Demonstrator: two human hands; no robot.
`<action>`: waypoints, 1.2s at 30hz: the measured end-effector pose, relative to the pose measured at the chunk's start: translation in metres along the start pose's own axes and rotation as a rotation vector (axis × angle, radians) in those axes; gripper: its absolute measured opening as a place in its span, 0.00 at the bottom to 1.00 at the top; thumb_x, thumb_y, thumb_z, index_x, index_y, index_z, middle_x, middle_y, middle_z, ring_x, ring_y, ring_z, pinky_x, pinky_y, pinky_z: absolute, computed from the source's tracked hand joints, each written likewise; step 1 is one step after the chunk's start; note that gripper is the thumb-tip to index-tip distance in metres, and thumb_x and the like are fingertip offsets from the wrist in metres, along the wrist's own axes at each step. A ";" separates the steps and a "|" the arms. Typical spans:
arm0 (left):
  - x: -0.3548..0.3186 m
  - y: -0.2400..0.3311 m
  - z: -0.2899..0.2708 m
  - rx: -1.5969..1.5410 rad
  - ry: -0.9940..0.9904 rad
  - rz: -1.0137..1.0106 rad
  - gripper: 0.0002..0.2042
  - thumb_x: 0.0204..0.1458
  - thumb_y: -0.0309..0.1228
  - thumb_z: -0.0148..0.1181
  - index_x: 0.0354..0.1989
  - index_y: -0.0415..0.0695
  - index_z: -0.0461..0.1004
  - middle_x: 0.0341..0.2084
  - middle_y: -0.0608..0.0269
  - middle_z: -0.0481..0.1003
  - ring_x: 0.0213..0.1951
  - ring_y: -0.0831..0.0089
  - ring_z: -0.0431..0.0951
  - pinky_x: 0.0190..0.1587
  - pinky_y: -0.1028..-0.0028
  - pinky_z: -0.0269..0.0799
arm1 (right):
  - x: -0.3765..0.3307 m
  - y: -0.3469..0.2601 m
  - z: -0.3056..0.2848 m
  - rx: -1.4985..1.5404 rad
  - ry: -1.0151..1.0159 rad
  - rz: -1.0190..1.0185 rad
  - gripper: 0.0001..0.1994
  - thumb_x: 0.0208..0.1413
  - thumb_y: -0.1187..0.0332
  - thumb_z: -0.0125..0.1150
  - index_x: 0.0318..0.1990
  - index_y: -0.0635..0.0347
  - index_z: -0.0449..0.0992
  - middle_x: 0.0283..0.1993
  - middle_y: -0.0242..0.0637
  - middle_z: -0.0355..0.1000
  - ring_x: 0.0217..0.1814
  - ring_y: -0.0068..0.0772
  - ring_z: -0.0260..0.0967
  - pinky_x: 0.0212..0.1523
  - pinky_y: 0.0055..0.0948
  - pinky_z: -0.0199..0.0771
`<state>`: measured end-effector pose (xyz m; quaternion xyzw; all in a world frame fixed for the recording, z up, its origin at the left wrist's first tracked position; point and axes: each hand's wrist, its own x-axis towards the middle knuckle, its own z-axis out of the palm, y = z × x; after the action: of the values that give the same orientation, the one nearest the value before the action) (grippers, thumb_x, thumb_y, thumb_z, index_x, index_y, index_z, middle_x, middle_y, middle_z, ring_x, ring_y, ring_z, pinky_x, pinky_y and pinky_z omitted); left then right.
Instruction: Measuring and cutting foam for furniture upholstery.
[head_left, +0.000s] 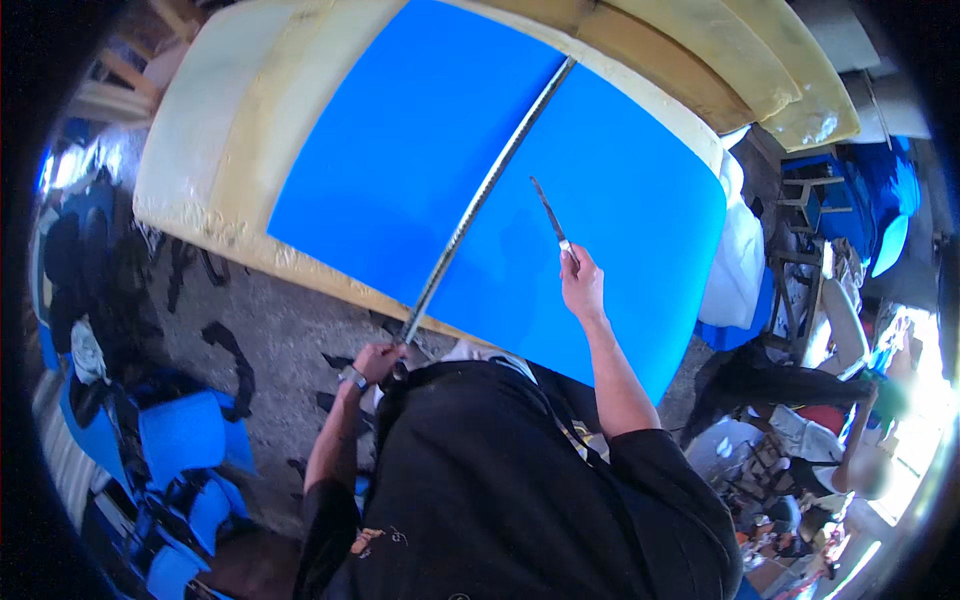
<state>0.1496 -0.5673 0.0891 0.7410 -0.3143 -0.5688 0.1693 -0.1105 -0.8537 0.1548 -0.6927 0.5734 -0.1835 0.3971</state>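
A person's left hand (378,361) is clasping the near end of a long metal straightedge (490,183), which is running away and rightward across a blue sheet (640,200). Right of it, the right hand (581,282) is gripping a knife (546,211), fingers closed, blade pointing away and slightly left.

knife handle (567,249): mostly hidden, right grip (582,285) | blue sheet (400,130): top cut off | distant person's head (870,474): blurred
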 end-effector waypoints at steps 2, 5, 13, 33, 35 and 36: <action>0.000 -0.002 0.000 0.082 0.020 0.003 0.15 0.48 0.44 0.48 0.27 0.45 0.75 0.13 0.58 0.71 0.18 0.73 0.71 0.23 0.70 0.66 | 0.000 0.001 -0.003 -0.097 -0.055 -0.009 0.09 0.53 0.66 0.47 0.37 0.60 0.69 0.18 0.35 0.66 0.18 0.26 0.64 0.18 0.27 0.61; 0.002 -0.003 0.004 0.203 0.105 -0.014 0.16 0.47 0.43 0.47 0.25 0.43 0.74 0.17 0.51 0.71 0.22 0.59 0.73 0.26 0.64 0.66 | 0.001 0.003 -0.007 -0.253 -0.135 -0.163 0.08 0.51 0.67 0.47 0.37 0.59 0.68 0.26 0.46 0.70 0.27 0.48 0.68 0.21 0.38 0.65; 0.000 0.001 0.014 0.160 0.316 -0.029 0.16 0.47 0.42 0.47 0.23 0.41 0.72 0.20 0.48 0.71 0.26 0.52 0.71 0.28 0.61 0.66 | 0.004 -0.007 0.000 -0.613 -0.395 -0.396 0.11 0.52 0.62 0.44 0.42 0.52 0.65 0.33 0.46 0.69 0.31 0.52 0.67 0.29 0.46 0.68; -0.012 0.022 0.020 0.209 0.422 -0.108 0.13 0.47 0.39 0.47 0.27 0.43 0.72 0.22 0.47 0.71 0.28 0.52 0.71 0.29 0.61 0.66 | -0.021 -0.029 0.021 -0.616 -0.559 -0.347 0.12 0.53 0.64 0.43 0.43 0.55 0.64 0.35 0.49 0.68 0.35 0.54 0.65 0.33 0.46 0.67; -0.013 0.024 0.021 0.219 0.415 -0.121 0.12 0.47 0.39 0.47 0.27 0.44 0.72 0.22 0.47 0.71 0.28 0.52 0.71 0.29 0.61 0.66 | -0.021 -0.029 0.021 -0.624 -0.569 -0.315 0.12 0.53 0.64 0.43 0.43 0.54 0.64 0.35 0.49 0.68 0.34 0.54 0.65 0.33 0.46 0.66; -0.013 0.024 0.021 0.228 0.423 -0.130 0.12 0.47 0.39 0.47 0.27 0.44 0.72 0.22 0.47 0.71 0.28 0.52 0.71 0.29 0.61 0.66 | -0.021 -0.029 0.021 -0.610 -0.565 -0.337 0.12 0.53 0.64 0.43 0.43 0.54 0.64 0.35 0.49 0.68 0.34 0.54 0.65 0.33 0.46 0.66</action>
<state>0.1210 -0.5747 0.1072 0.8764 -0.2860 -0.3716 0.1096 -0.0828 -0.8257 0.1683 -0.8848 0.3494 0.1283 0.2804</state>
